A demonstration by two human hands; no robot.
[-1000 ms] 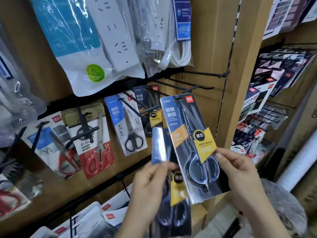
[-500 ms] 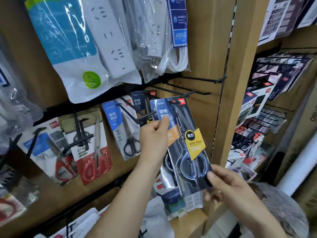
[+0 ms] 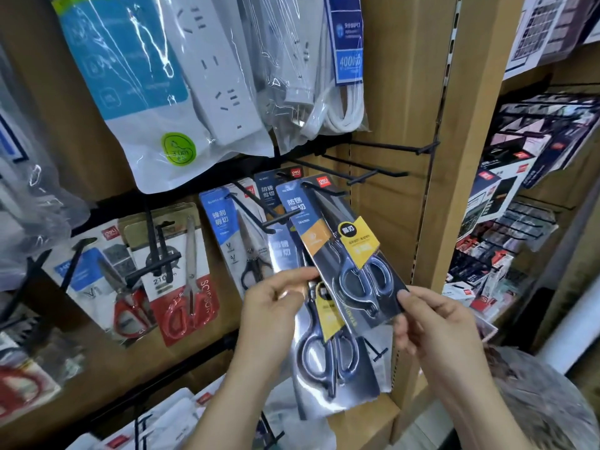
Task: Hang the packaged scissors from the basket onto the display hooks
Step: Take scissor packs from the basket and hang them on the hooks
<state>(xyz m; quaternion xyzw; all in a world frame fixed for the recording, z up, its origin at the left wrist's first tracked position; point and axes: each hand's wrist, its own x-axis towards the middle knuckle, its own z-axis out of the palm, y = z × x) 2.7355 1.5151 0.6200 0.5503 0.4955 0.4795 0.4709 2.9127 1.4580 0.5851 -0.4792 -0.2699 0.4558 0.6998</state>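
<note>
My right hand (image 3: 431, 323) pinches lower corner of front scissors pack (image 3: 352, 251), tilting it so top hole meets display hook (image 3: 328, 190). My left hand (image 3: 276, 306) grips second scissors pack (image 3: 331, 355) below, ready for next hanging, I judge.

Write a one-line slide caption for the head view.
Right hand pinches a scissors pack at a display hook; left hand holds a second pack below.

You are reading a red "deli" logo and "防锈剪切" on the front scissors pack (image 3: 324, 253), and "黑刃" on its yellow tag (image 3: 358, 241). The lower scissors pack (image 3: 328, 358) is showing "防锈剪切" faintly. The red card (image 3: 191, 306) is carrying "210mm" and "SCISSORS", the blue-strip pack (image 3: 224, 228) "锋利剪切", and the blue label (image 3: 347, 40) a number starting 400
</note>
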